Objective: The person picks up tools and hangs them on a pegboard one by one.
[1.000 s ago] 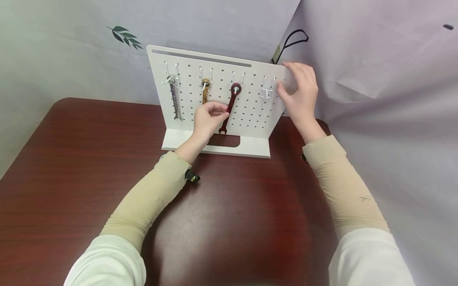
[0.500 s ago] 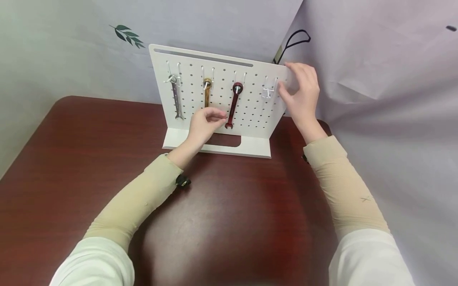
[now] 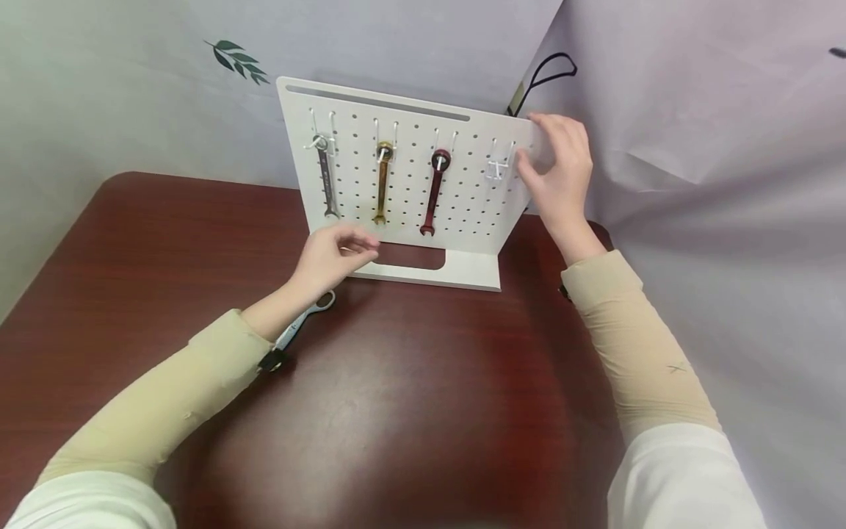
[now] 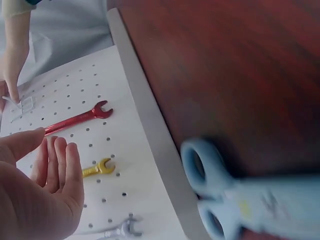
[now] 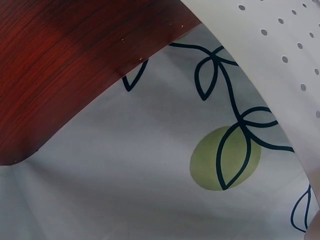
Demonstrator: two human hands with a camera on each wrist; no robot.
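Observation:
My left hand [image 3: 333, 256] is in front of the lower left of a white pegboard [image 3: 463, 198], fingers loosely bent and holding nothing. With the thumb on its face and the fingers at the edge, my right hand [image 3: 562, 165] grips the board's upper right corner. A red wrench [image 3: 433, 195], a yellow wrench [image 3: 382, 184] and a silver wrench [image 3: 326, 176] hang from hooks on the board. Light blue scissors [image 4: 215, 172] lie on the table by the board's base, partly hidden by my left wrist in the head view.
A fourth hook [image 3: 497, 169] beside my right thumb carries nothing. The dark red table [image 3: 410, 382] spreads out in front of the board. A grey patterned cloth [image 3: 714, 220] hangs behind and to the right, with a black loop [image 3: 555, 66] behind the board's corner.
My left hand has let go of the red wrench and drawn back left and toward me. The wrench now hangs straighter. The scissors have come into view; my right hand stays put.

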